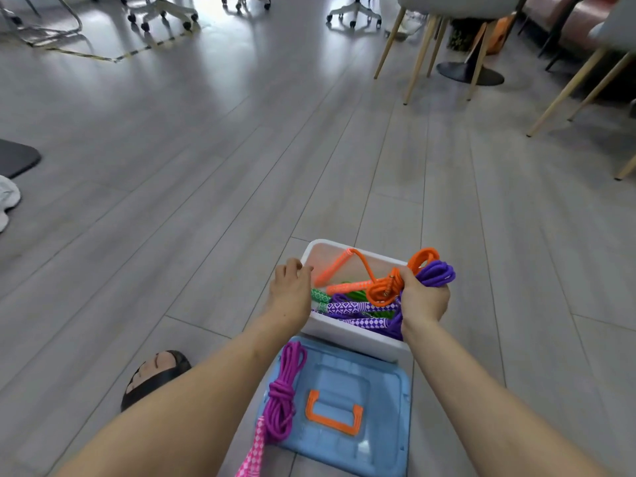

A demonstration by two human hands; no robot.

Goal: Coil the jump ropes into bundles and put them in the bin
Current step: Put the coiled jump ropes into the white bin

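From the head camera I saw a white plastic bin (347, 333) on grey plank flooring (206, 166), rectangular with rounded corners. My right hand (425, 299) clutched braided orange rope (385, 289) and purple rope (438, 273) bundles over its right rim. My left hand (292, 289) curled its fingers on the left rim. Inside lay diamond-patterned handles, partly hidden by my wrists; I couldn't separate the green rope (358, 295) underneath. A magenta coiled rope (282, 397) rested on the glossy blue lid (371, 407), its pink handle cut off below.
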